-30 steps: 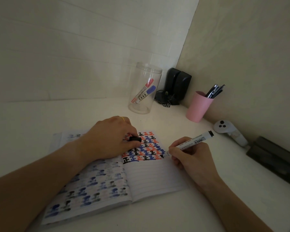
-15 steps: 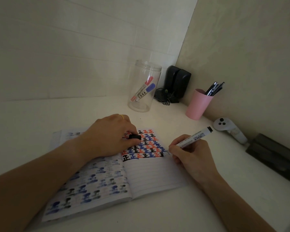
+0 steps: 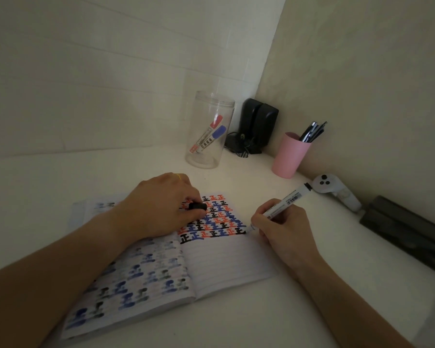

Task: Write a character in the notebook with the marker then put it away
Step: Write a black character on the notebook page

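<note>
My right hand [image 3: 283, 223] is gripping the marker [image 3: 281, 204], its tip now reaching the notebook [image 3: 226, 262] row's right end; my left hand [image 3: 158, 207] is pinching the cap [image 3: 198, 206], steadying the page.

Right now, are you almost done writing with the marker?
Partly. The notebook already has rows of characters. The right hand has the marker tip at the last row's end, and the left hand holds the black cap. Capping it and returning it to the clear jar remain.
</note>
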Tool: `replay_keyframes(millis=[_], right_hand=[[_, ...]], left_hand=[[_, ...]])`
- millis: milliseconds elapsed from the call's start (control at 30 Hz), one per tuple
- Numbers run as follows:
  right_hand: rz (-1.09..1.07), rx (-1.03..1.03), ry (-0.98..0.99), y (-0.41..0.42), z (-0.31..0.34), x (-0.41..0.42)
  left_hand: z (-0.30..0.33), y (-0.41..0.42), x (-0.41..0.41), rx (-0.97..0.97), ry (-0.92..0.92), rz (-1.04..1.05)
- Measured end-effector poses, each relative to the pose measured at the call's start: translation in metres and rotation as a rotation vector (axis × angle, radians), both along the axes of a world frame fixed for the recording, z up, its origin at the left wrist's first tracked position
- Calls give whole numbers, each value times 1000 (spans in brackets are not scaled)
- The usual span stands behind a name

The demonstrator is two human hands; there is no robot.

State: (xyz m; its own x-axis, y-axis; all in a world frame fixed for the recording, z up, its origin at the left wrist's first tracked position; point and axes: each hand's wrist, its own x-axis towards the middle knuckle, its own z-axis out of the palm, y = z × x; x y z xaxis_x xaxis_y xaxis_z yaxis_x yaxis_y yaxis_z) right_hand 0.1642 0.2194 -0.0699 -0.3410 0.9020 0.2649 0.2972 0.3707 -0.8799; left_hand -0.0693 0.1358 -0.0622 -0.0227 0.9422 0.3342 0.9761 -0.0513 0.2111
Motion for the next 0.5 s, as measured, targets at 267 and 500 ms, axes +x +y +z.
replay_keyframes(millis=[267,500], right_hand=[[80,-245,207,9,15,-26],[23,3,422,17,8,-55]], left_hand=[[-6,-7,3,-32,8,27],[-9,-2,-2,-26,13,33]])
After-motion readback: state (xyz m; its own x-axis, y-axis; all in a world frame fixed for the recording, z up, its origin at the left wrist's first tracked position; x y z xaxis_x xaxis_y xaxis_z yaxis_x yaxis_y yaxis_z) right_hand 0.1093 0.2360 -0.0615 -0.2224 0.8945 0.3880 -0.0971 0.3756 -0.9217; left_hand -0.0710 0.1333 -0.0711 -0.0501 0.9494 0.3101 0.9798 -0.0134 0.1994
